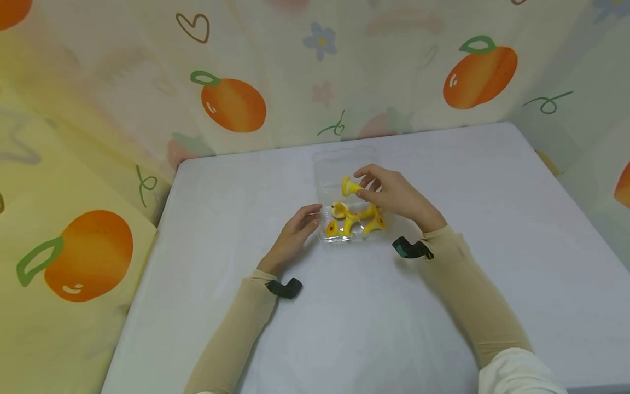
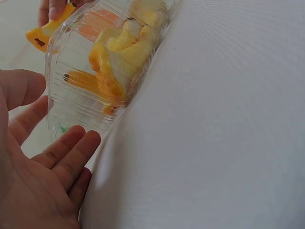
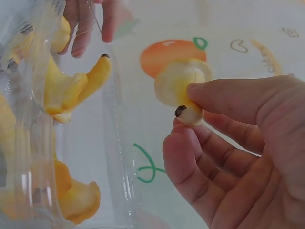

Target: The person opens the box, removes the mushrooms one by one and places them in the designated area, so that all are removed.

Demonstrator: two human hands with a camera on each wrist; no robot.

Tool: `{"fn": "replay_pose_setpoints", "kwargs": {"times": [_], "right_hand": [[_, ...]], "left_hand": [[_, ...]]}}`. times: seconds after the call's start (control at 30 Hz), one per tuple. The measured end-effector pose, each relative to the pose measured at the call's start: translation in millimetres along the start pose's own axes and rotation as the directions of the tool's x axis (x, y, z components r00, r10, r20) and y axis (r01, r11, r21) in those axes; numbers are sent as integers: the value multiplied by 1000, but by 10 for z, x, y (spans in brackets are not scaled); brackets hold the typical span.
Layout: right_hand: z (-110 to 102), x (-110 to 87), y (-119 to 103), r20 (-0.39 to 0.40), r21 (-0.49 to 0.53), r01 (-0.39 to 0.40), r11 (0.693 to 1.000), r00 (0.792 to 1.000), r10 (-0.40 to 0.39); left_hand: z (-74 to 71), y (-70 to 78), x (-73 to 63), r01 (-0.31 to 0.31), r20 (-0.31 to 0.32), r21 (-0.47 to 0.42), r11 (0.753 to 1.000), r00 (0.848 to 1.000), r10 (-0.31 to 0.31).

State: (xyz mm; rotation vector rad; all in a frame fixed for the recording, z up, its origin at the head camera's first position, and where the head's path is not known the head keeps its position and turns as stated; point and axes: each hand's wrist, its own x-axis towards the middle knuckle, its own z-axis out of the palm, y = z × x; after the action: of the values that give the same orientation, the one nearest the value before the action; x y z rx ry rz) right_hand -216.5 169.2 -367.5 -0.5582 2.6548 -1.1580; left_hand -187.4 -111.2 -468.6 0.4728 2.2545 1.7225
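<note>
Fingers (image 3: pixel 183 157) of my right hand (image 1: pixel 396 194) pinch a yellow piece (image 1: pixel 349 187), so I'd squeeze lightly and steady the box's (image 2: pixel 78 112) nine o'clock end with my relaxed, empty left hand (image 1: pixel 294 234)

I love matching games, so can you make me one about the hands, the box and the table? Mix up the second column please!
Column one
1. Right hand
2. Left hand
3. Clear box
4. Table

Column two
A. Open, with yellow pieces inside
B. White on top
C. Pinching one lifted piece
D. At the box's left end, as the head view shows it

Right pairs: 1-C, 2-D, 3-A, 4-B
</note>
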Motion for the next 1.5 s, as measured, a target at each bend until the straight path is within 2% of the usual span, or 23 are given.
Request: {"fn": "replay_pose_setpoints", "kwargs": {"times": [0.3, 0.7, 0.93, 1.23, 1.5], "right_hand": [[-55, -47, -55, -88, 40, -26, 999, 996, 30], [-147, -218, 2, -179, -13, -18, 1000, 984, 15], [-211, -316, 66, -211, 0, -52, 999, 976, 50], [-302, -384, 79, -233, 35, -42, 998, 971, 49], [-324, -449, 90, -246, 38, -84, 996, 965, 91]], "left_hand": [[-13, 0, -11, -19, -10, 35, 999, 1000, 19], [-10, -9, -9, -1, -18, 41, 999, 1000, 1], [-9, -1, -28, 3, -10, 43, 999, 1000, -2], [-30, -20, -30, -18, -13, 36, 999, 1000, 19], [-42, -31, -21, -26, 1, 38, 999, 1000, 26]]}}
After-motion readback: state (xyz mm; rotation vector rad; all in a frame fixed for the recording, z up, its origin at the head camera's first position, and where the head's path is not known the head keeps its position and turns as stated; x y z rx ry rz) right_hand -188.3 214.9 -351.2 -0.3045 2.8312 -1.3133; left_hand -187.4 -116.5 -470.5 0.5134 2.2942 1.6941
